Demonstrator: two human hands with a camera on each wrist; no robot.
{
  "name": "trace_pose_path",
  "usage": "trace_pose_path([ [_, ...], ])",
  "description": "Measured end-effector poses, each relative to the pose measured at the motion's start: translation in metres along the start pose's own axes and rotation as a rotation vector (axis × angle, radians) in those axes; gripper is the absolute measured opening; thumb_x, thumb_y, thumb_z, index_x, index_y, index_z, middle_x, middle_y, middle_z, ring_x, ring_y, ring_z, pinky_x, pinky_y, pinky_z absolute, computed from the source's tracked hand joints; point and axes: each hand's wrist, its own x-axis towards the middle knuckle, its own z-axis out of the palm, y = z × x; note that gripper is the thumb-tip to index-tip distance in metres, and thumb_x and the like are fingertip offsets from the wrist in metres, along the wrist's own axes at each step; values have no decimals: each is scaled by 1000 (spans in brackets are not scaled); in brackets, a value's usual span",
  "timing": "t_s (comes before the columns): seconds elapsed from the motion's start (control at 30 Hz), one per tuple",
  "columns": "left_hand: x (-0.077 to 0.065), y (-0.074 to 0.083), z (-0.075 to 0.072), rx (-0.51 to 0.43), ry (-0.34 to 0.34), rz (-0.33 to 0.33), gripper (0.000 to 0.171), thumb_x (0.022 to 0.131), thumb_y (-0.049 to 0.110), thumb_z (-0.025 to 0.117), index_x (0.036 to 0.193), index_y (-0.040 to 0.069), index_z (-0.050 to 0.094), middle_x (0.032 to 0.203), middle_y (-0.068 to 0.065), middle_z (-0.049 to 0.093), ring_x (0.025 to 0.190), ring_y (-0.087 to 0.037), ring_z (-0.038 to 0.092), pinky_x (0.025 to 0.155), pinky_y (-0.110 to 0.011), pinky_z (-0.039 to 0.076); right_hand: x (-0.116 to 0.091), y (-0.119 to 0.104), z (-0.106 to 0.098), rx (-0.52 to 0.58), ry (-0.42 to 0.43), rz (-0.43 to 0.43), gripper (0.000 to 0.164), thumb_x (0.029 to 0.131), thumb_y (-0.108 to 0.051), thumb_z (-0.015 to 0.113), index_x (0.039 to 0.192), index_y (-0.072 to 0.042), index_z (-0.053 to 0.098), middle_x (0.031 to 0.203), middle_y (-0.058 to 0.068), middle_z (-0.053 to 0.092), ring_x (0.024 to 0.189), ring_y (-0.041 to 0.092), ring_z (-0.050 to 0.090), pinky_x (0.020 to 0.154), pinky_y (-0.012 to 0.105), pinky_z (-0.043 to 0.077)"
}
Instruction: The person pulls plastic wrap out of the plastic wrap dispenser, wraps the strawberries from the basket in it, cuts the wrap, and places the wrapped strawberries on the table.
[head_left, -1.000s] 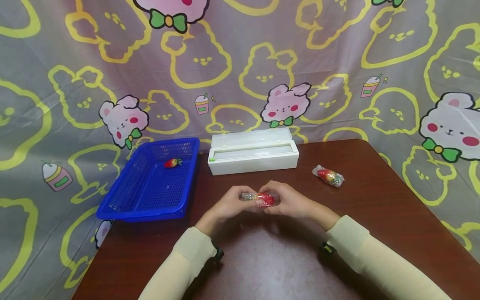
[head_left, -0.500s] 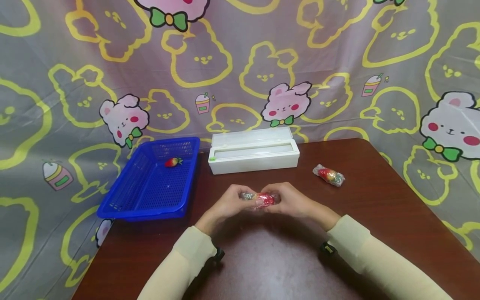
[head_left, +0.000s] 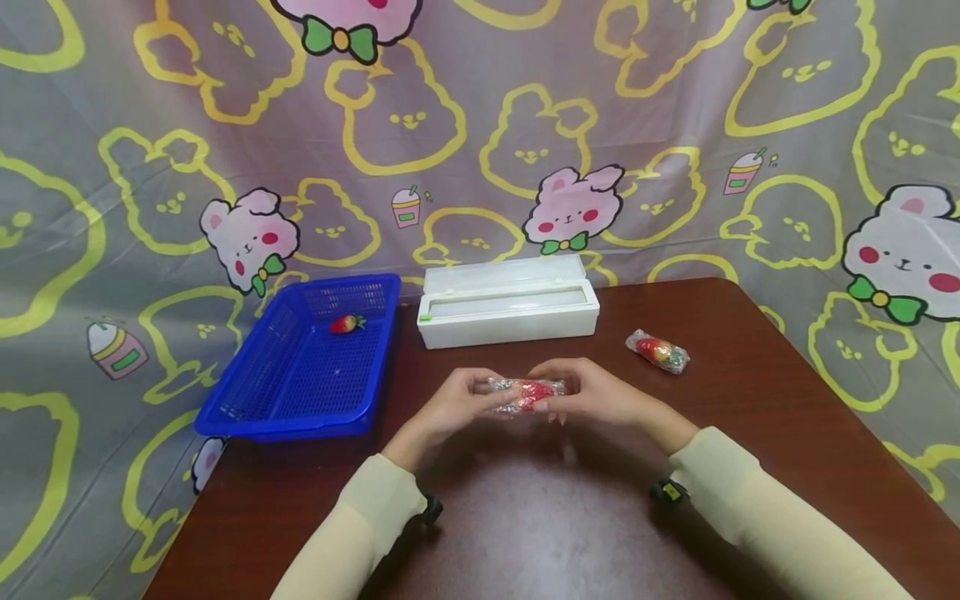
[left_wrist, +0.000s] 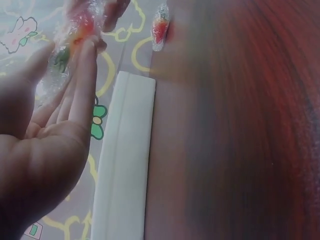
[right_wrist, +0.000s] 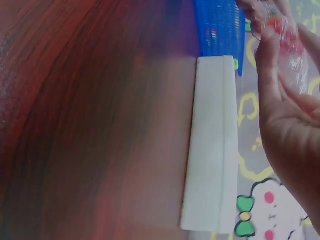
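Both hands hold a strawberry (head_left: 534, 393) wrapped in clear plastic film, raised over the table in front of the body. My left hand (head_left: 456, 402) pinches it at the green leafy end, thumb on the near side. At the red end, the thumb and fingers of my right hand (head_left: 603, 398) grip the film. In the left wrist view, the wrapped strawberry (left_wrist: 84, 25) shows crinkled film beyond its leaves. Fingers partly cover the strawberry (right_wrist: 286, 36) in the right wrist view.
A long white film dispenser box (head_left: 510, 332) with its lid raised stands at the back. Left of it, a blue basket (head_left: 285, 428) contains one unwrapped strawberry (head_left: 346, 323). Another wrapped strawberry (head_left: 658, 351) lies at the right on the brown table (head_left: 780, 433). A patterned curtain hangs behind.
My right hand has shifted a little to the right along the wrapped strawberry, and more of the red end and film shows between the hands. The left hand stays nearly in place.
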Motion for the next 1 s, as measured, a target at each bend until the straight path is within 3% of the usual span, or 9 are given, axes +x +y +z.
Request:
trace_pose_path([
  [0.1,-1,0,0,-4,-5,12,30,93,22,76,113,-1,72,102,-15,76,88,-22,74,93,-62,52,-3,4,-4,159,-43,15,38,97,-17,72,132,-3,64,108,18,73,84,41,71,80,60,57],
  [0.17,-2,0,-1,2,-3,23,28,93,20,77,111,-1,73,100,-15,76,86,-21,73,92,-63,52,-4,6,-6,204,-42,25,33,97,-16,71,128,-3,68,107,19,74,87,43,71,83,63,55],
  [0.37,-2,2,1,46,19,57,24,91,21,79,104,1,76,92,-13,77,78,-18,71,89,-65,52,-6,6,-7,196,7,39,29,94,-21,75,121,-10,75,111,11,75,89,29,69,83,57,57],
  [0.5,-1,3,2,26,20,55,24,91,19,79,104,-1,75,93,-14,77,79,-18,72,89,-65,52,-6,3,-7,160,24,31,27,95,-21,75,120,-11,75,110,10,75,89,26,69,82,49,60],
  [0.6,-1,2,3,13,13,40,26,91,19,79,106,-1,74,96,-14,77,82,-20,73,90,-62,53,-6,-2,-4,9,49,-12,32,92,-26,78,122,-15,73,112,2,74,94,23,67,82,39,59],
  [0.8,2,1,8,57,-7,27,29,91,24,79,110,2,74,99,-12,76,84,-22,73,84,-50,59,-6,-16,10,-463,110,-142,48,81,-34,88,121,-15,70,108,-7,70,89,11,61,76,28,56],
  [0.9,4,1,12,46,-12,14,30,92,23,79,111,1,73,100,-12,76,85,-22,74,84,-51,59,-8,-22,13,-597,139,-140,46,80,-29,89,119,-12,72,106,-5,71,86,9,61,74,26,55],
  [1.0,5,1,13,17,-10,7,31,93,21,77,114,-2,70,102,-15,75,88,-29,75,87,-56,56,-11,-23,11,-652,167,-125,47,79,-31,89,118,-11,72,107,-3,73,85,9,61,74,27,55],
])
